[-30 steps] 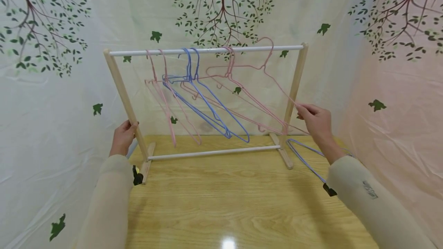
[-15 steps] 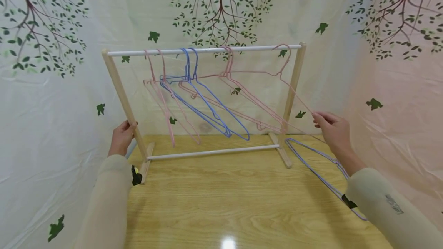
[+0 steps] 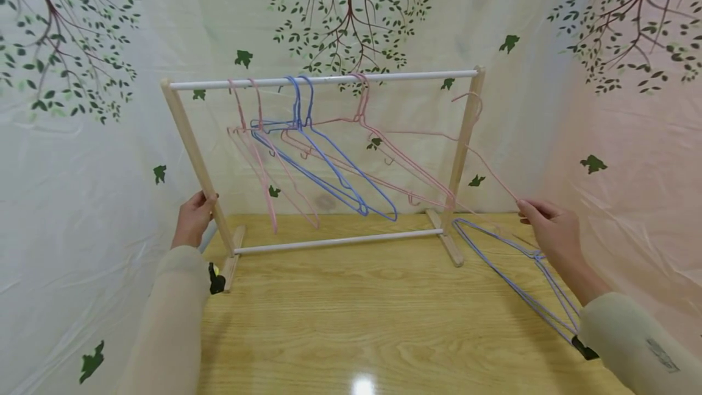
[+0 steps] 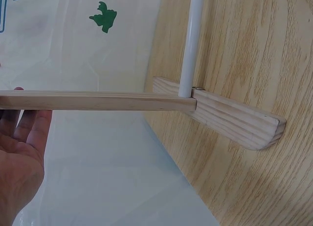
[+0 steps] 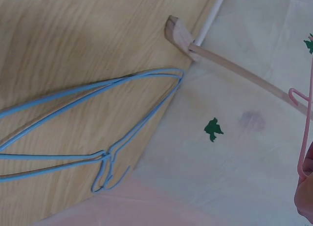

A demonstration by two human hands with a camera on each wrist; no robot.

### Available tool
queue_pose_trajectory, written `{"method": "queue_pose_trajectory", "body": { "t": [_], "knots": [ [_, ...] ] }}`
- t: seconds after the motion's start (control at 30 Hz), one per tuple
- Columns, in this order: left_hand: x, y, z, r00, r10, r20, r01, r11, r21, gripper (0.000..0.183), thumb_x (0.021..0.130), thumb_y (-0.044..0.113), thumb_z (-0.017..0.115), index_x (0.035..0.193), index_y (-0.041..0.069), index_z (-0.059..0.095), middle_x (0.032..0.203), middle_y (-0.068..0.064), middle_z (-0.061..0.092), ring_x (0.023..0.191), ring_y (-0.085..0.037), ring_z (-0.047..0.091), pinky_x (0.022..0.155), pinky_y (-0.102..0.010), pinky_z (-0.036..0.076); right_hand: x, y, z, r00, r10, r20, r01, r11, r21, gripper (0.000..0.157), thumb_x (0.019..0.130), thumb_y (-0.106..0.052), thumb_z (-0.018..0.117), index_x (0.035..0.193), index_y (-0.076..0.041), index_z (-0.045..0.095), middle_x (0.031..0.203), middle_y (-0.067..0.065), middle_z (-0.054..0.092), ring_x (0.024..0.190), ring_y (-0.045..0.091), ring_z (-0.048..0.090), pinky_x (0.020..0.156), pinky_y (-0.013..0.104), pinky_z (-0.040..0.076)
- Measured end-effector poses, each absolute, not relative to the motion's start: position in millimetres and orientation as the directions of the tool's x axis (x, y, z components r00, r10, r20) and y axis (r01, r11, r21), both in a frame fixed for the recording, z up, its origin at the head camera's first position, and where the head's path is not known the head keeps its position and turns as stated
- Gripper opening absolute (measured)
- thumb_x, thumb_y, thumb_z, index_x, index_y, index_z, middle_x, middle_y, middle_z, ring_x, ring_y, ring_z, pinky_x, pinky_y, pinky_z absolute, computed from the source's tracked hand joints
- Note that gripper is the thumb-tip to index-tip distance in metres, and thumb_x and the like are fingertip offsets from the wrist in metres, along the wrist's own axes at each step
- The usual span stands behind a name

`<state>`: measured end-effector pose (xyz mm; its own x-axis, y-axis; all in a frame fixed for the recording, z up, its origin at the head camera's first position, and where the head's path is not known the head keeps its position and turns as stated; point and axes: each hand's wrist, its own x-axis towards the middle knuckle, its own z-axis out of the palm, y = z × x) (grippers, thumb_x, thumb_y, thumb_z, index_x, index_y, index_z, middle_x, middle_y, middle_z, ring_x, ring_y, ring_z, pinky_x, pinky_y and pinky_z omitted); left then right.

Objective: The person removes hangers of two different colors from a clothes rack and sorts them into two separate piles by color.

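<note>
My left hand (image 3: pixel 193 219) grips the left wooden post (image 3: pixel 186 133) of a small clothes rack, its fingers passing behind the post in the left wrist view. My right hand (image 3: pixel 555 236) pinches a pink wire clothes hanger (image 3: pixel 493 174) by one corner. That hanger's hook is off the rail, overlapping the right post (image 3: pixel 466 133) in the head view. On the white top rail (image 3: pixel 422 76) hang pink hangers at the left, blue hangers (image 3: pixel 298 105) near the middle and more pink hangers (image 3: pixel 363 101) right of them.
Two blue hangers (image 5: pixel 63 95) lie overlapped on the wooden table (image 3: pixel 351 309), right of the rack. A white lower bar (image 3: pixel 340 241) joins the rack's wooden feet. Sheets printed with leaves and branches surround the table at the back and sides.
My right hand has moved right and down with the pink hanger, whose hook has gone from the top rail to beside the right post. My left hand stays on the left post.
</note>
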<state>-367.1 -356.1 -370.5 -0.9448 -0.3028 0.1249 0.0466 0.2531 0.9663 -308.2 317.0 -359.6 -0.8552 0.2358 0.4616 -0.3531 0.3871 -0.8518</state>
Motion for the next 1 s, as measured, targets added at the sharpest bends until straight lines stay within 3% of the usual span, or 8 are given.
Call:
{"method": "queue_pose_trajectory", "body": {
  "t": [0.13, 0.4, 0.5, 0.7, 1.0],
  "knots": [
    [-368, -357, -372, -0.945, -0.302, 0.126, 0.048, 0.253, 0.966, 0.056, 0.108, 0.033, 0.039, 0.156, 0.008, 0.028, 0.156, -0.020, 0.034, 0.139, -0.036, 0.036, 0.113, -0.049, 0.033, -301, 327, -367, -0.865, 0.225, 0.448, -0.335, 0.406, -0.850, 0.008, 0.096, -0.028, 0.068, 0.095, -0.025, 0.076, 0.079, -0.021, 0.070, 0.070, -0.004, 0.067, 0.065, 0.009, 0.051],
    [-370, -358, -373, -0.943, -0.313, 0.115, 0.038, 0.243, 0.969, 0.056, 0.108, 0.034, 0.039, 0.156, 0.008, 0.030, 0.156, -0.019, 0.034, 0.139, -0.035, 0.035, 0.114, -0.050, 0.032, -289, 343, -387, -0.888, 0.213, 0.407, -0.279, 0.453, -0.847, 0.009, 0.096, -0.030, 0.067, 0.092, -0.033, 0.075, 0.076, -0.023, 0.069, 0.069, -0.004, 0.066, 0.051, 0.013, 0.046],
    [-370, -357, -373, -0.943, -0.312, 0.114, 0.037, 0.242, 0.970, 0.055, 0.108, 0.033, 0.039, 0.157, 0.009, 0.029, 0.156, -0.019, 0.034, 0.139, -0.035, 0.035, 0.114, -0.050, 0.032, -283, 348, -397, -0.900, 0.195, 0.390, -0.256, 0.486, -0.835, 0.012, 0.097, -0.033, 0.067, 0.096, -0.025, 0.077, 0.077, -0.022, 0.069, 0.070, -0.004, 0.066, 0.049, 0.016, 0.046],
    [-373, -358, -373, -0.945, -0.305, 0.121, 0.046, 0.244, 0.969, 0.055, 0.108, 0.033, 0.039, 0.156, 0.008, 0.029, 0.155, -0.020, 0.035, 0.139, -0.035, 0.036, 0.114, -0.049, 0.033, -266, 355, -418, -0.929, 0.126, 0.347, -0.211, 0.590, -0.779, 0.046, 0.099, -0.036, 0.063, 0.115, 0.007, 0.069, 0.084, -0.017, 0.071, 0.075, 0.000, 0.066, 0.068, 0.008, 0.049],
    [-375, -360, -375, -0.942, -0.304, 0.140, 0.064, 0.247, 0.967, 0.054, 0.108, 0.032, 0.039, 0.155, 0.006, 0.031, 0.154, -0.020, 0.036, 0.138, -0.035, 0.037, 0.113, -0.048, 0.034, -244, 363, -446, -0.969, 0.045, 0.241, -0.159, 0.634, -0.757, 0.044, 0.101, -0.034, 0.060, 0.117, 0.006, 0.069, 0.095, -0.012, 0.072, 0.081, 0.004, 0.067, 0.069, 0.015, 0.052]
  ]
}}
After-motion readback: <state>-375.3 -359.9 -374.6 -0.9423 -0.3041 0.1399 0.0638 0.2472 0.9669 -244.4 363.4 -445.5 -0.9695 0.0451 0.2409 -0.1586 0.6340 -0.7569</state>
